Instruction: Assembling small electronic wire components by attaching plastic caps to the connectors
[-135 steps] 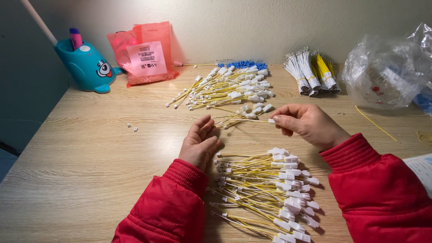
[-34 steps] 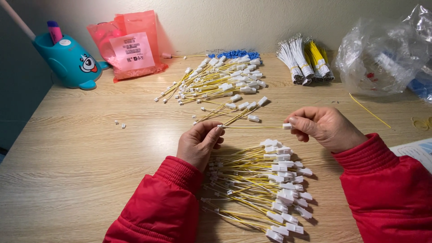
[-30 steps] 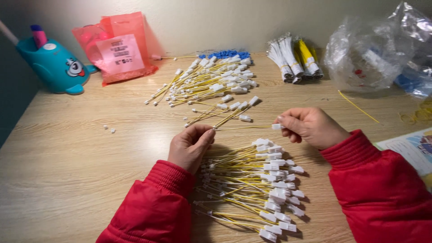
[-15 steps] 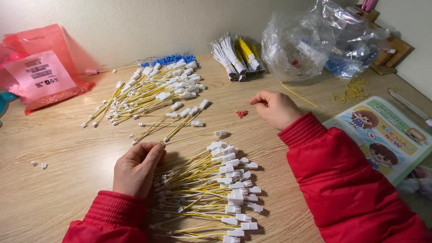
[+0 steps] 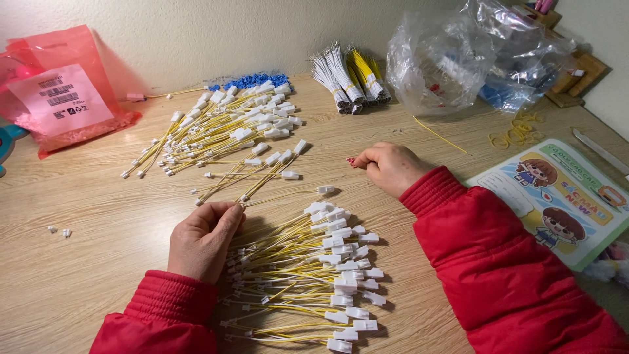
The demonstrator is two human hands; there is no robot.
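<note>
1. Yellow wires with white connectors (image 5: 308,275) lie fanned in a near pile on the wooden table (image 5: 92,262), connector ends pointing right.
2. Left hand (image 5: 203,239) rests on that pile's left edge, fingers curled, pinching the tip of a single yellow wire (image 5: 288,195) that runs up and right from the pile.
3. Right hand (image 5: 390,167) sits beyond the pile to its right, fingers closed on a small red piece (image 5: 352,161) (too small to tell what).
4. Farther back from the pile lies a second heap of wires (image 5: 226,137), blue pieces (image 5: 252,80) behind it.
5. Right of the pile lies a picture booklet (image 5: 557,196); a clear plastic bag (image 5: 458,56) is far back, a red pouch (image 5: 62,92) far left.
</note>
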